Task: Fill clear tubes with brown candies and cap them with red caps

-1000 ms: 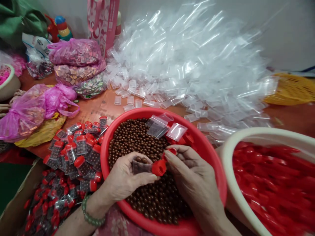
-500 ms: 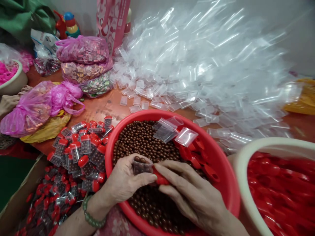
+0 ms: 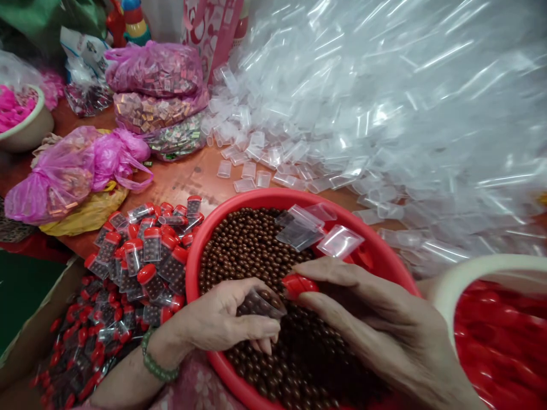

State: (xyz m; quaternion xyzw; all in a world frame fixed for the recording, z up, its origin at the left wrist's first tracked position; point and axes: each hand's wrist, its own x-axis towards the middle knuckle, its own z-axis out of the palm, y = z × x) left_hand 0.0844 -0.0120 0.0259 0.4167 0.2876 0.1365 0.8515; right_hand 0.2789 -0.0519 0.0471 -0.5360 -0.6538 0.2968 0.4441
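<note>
Over a red basin (image 3: 193, 267) of brown candy balls (image 3: 243, 239), my left hand (image 3: 231, 322) is closed around a small clear plastic case (image 3: 261, 302) with brown balls inside. The case's open end points right. My right hand (image 3: 384, 319) pinches a red cap (image 3: 299, 285) between thumb and fingers, just right of the case and apart from it. Several clear cases (image 3: 341, 241) lie on the balls at the basin's far right side. Filled, red-capped cases (image 3: 151, 245) are heaped left of the basin.
A large pile of clear cases (image 3: 325, 114) spreads across the orange table (image 3: 188, 182) behind the basin. A cream tub (image 3: 453, 296) of red caps stands at right. Pink bags (image 3: 158, 68) are stacked back left; a pink bag (image 3: 55, 176) lies before a bowl (image 3: 36, 128). A box edge (image 3: 38, 313) runs lower left.
My right hand has drawn away to the right from the case, with the red cap now showing between its fingers. The case in my left hand has tilted rightward. The view has shifted slightly.
</note>
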